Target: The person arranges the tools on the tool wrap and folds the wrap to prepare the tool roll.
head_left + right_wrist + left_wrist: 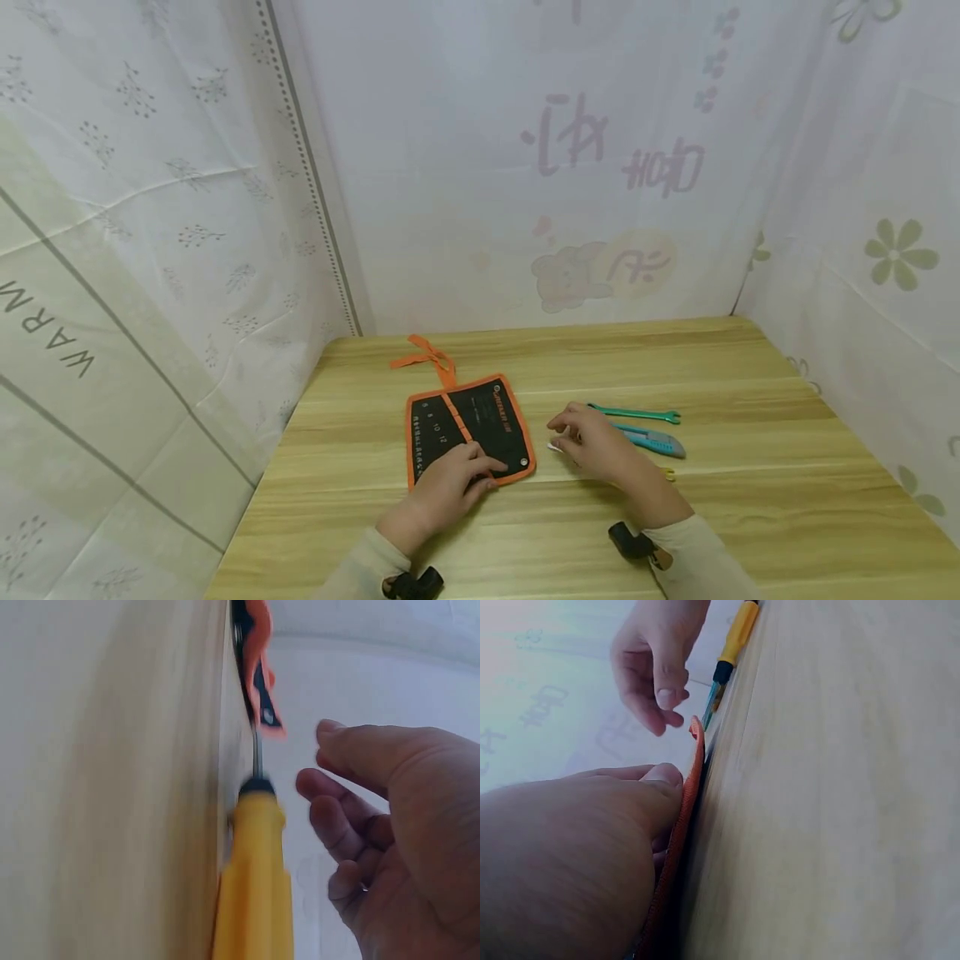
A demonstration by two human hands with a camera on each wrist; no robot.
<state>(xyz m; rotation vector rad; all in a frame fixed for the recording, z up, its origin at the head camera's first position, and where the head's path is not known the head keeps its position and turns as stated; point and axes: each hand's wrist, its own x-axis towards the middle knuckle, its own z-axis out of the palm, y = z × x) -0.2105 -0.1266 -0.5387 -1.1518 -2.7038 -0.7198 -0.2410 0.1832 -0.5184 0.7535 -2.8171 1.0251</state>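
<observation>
A black tool pouch [487,417] with orange trim lies on the table, its pockets marked with numbers. My left hand [452,483] rests on its near part, index finger stretched over the black cloth. In the left wrist view the left thumb [664,776] is beside the orange edge. My right hand [596,442] hovers right of the pouch, fingers loosely bent and nothing between them, as the right wrist view shows. Under it lies a screwdriver [255,885] with a yellow handle, its shaft toward the pouch; in the head view the hand mostly hides it.
Beyond my right hand lie a green open-end wrench [637,413] and a teal and grey utility knife [656,442]. A yellow tool end [668,474] shows beside the right wrist. Orange ties [431,358] trail from the pouch's far side. Printed curtains [480,208] surround the wooden table [540,533].
</observation>
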